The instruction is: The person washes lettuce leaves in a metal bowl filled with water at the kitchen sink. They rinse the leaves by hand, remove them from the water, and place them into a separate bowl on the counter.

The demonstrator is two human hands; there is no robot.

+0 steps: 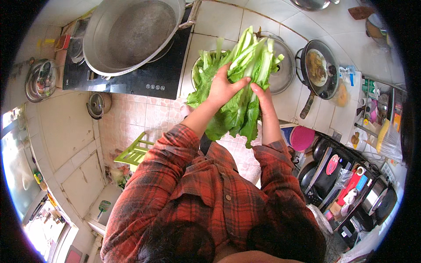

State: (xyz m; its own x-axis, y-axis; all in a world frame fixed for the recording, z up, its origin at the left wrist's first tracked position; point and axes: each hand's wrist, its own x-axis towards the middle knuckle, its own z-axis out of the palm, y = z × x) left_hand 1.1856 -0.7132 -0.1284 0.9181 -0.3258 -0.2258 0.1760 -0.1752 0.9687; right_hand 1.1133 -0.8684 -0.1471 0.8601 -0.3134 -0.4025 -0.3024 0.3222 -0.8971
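Both hands grip one bunch of long-leaved green lettuce (245, 70), pale stem ends pointing away from me and leaf tips hanging towards my body. My left hand (223, 86) wraps the bunch from the left with its thumb across the leaves. My right hand (263, 98) holds the right side, thumb on top and most fingers hidden. Just beyond my left hand, more lettuce (206, 67) fills a round bowl (193, 74), largely covered by leaves. A metal pot lid (284, 70) lies on the tiled counter behind the bunch, partly hidden by it.
A large metal pot (98, 62) stands on a black cooktop (131, 86) at the left. To the right is a lidded frying pan (320, 69), its handle pointing towards me. A green plastic chair (136, 153) stands on the floor. Cookware crowds a rack (329, 171) at my right.
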